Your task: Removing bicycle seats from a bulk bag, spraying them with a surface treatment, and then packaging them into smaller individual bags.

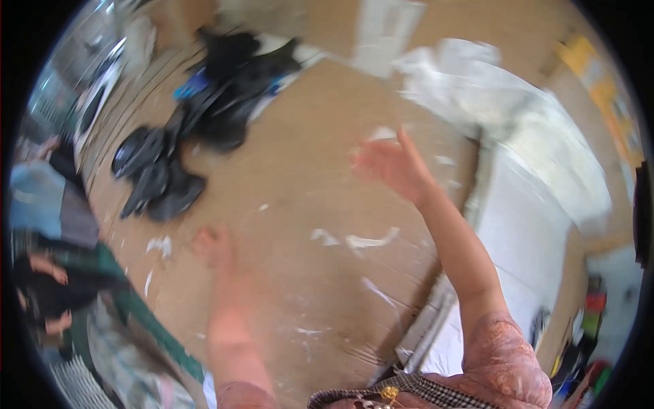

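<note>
Over a brown, cardboard-like work surface (293, 170) both my arms reach forward. My right hand (392, 163) is raised over the far right part, its thumb apart from the other fingers and nothing seen in it. A small white scrap (383, 133) shows just beyond it. Motion smears my left hand (214, 245) at the near left, and its fingers cannot be made out. White scraps (160, 246) lie close to it on the surface. Farther off, crumpled black plastic pieces (160, 174) lie in a loose heap, with bits of blue among them. More white strips (373, 238) lie between my arms.
Along the right edge stand white panels or sheets (521, 198), with rumpled white plastic sheeting (504, 88) behind them. Another person's hand (49, 269) and dark clothing show at the left, beside a green edge (146, 320). Mixed coloured items (594, 300) sit at the far right.
</note>
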